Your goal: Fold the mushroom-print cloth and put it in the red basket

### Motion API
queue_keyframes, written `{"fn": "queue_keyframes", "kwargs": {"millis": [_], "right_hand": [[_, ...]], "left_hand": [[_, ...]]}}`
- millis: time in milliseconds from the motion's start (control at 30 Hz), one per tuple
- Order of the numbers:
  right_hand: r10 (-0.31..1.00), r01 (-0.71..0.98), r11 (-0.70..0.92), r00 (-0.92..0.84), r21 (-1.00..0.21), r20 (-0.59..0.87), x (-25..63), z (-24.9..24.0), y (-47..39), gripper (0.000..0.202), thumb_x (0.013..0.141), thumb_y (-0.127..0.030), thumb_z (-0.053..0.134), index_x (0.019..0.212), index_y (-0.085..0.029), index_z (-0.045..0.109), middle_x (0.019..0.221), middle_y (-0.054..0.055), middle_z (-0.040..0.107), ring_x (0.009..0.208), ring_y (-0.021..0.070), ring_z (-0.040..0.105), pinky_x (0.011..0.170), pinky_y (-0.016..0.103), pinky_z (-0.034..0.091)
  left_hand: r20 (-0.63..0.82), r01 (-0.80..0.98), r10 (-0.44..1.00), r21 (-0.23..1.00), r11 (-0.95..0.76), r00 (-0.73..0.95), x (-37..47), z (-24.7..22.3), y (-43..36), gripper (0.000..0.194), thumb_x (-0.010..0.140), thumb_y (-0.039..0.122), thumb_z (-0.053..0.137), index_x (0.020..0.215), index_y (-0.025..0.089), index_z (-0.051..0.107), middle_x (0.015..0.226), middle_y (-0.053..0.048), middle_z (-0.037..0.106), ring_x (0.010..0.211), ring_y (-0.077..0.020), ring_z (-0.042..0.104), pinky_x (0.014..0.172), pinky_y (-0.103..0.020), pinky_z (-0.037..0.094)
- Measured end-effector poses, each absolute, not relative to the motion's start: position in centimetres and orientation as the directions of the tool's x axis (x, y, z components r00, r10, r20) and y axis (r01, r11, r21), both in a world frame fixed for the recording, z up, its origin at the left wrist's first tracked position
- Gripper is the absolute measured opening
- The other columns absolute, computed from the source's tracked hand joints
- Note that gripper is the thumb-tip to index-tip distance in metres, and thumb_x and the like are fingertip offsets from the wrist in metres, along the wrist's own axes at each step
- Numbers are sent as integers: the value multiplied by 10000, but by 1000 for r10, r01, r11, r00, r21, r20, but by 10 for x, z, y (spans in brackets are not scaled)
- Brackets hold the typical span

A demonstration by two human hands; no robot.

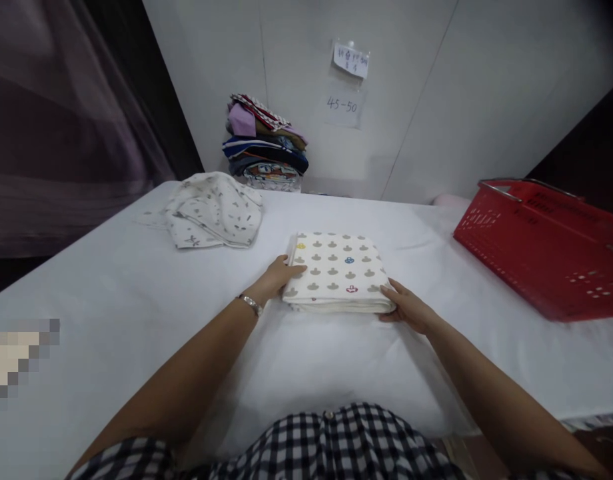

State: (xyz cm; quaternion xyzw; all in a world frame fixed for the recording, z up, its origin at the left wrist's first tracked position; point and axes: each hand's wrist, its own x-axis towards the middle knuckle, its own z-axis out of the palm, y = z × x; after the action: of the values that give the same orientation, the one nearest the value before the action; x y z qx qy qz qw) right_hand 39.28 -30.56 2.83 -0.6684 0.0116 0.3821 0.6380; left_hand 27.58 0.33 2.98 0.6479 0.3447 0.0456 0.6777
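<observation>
A folded white cloth (336,270) printed with grey mushroom-like shapes, plus a few yellow, blue and red ones, lies flat on the white-covered table (186,347). My left hand (280,275) grips its left edge, thumb on top. At the lower right corner, my right hand (404,305) holds the cloth between the thumb and fingers. Part of the fingers of both hands is hidden at the cloth's edges.
A crumpled white patterned cloth (216,210) lies at the back left. Behind it, a stack of folded fabrics (266,147) rises near the wall. A red perforated basket (546,253) stands at the right. Paper signs (342,107) hang on the wall.
</observation>
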Motion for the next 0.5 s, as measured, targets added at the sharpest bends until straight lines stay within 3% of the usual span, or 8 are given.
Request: {"fn": "queue_keyframes", "kwargs": {"millis": [100,267,333,500], "right_hand": [[516,-468,-213,692,-858,-506,386,33,-301,682,747,-330,700,1341,-321,365,1246,63,543,914,236,622,614,369,612],[559,-479,-168,674,-862,-484,386,36,-296,461,778,-280,670,1205,-260,496,1154,68,596,918,214,620,659,336,608],[541,-487,-168,681,-857,-493,387,35,-298,500,777,-270,671,1235,-252,471,1177,75,581,904,204,621,652,330,609],[405,-442,-205,774,-873,-487,391,30,-307,877,705,-248,736,1417,-280,224,1344,98,443,896,210,618,614,337,613]], "left_hand": [[-453,374,457,891,256,766,275,35,0,979,589,265,791,1386,152,232,1323,-199,469,1010,-255,603,734,-290,538],[-470,382,398,880,283,788,274,39,-5,871,601,268,780,1332,146,323,1253,-177,543,989,-250,614,753,-311,538],[-471,396,400,881,259,786,272,36,-5,878,606,285,775,1340,143,314,1264,-183,532,998,-254,609,772,-322,529],[-375,395,498,916,68,782,269,21,-5,938,553,266,800,1346,130,318,1341,-190,455,1121,-273,533,886,-325,464]]}}
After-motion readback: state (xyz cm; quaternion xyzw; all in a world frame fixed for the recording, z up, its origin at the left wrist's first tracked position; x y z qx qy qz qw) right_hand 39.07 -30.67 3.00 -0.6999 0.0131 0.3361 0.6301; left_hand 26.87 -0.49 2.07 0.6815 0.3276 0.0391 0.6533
